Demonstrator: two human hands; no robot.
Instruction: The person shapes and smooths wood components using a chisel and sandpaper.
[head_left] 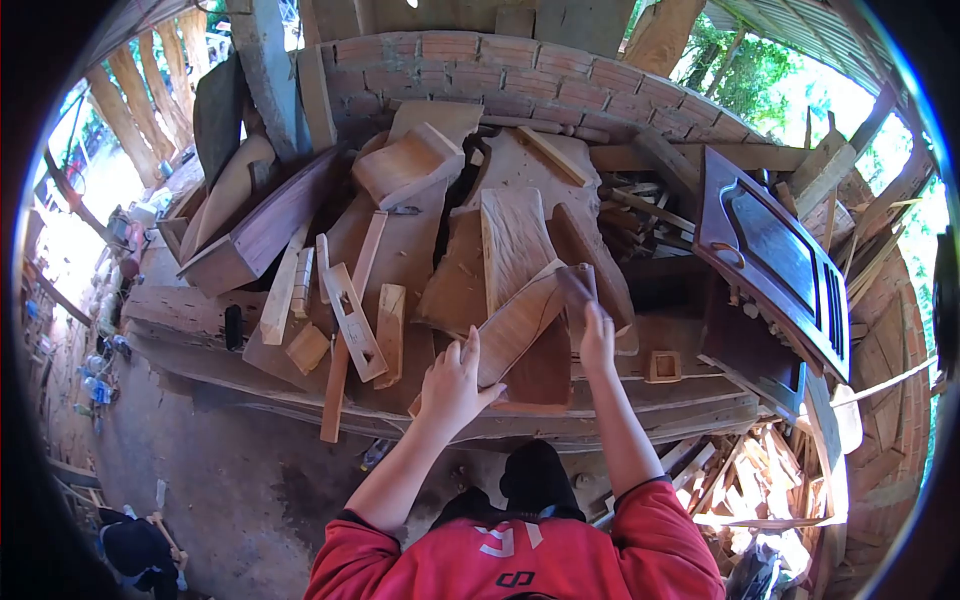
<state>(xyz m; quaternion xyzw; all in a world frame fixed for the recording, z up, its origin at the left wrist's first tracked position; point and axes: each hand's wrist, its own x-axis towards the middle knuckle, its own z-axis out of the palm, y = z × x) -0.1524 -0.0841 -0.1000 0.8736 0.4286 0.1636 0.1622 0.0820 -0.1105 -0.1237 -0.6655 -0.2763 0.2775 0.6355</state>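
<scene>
A flat wooden board (pixel 520 325) with a thin curved dark line across its face lies at a slant in front of me. My left hand (pixel 455 385) rests on its near left end, fingers stretched out and thumb apart. At the far right end, my right hand (pixel 598 340) is closed around the lower part of a dark brown flat piece (pixel 575 286), which overlaps the board's corner. What that piece is made of does not show clearly. Beneath and behind lies a wider, wavy-grained plank (pixel 515 235).
Left of the board lie a slotted pale wooden piece (pixel 354 325), a long thin strip (pixel 337 385) and several offcuts. A dark panelled door (pixel 770 260) leans at the right, near a small square wooden frame (pixel 662 367). Behind runs a brick wall (pixel 420 65). A person (pixel 140 550) is at lower left.
</scene>
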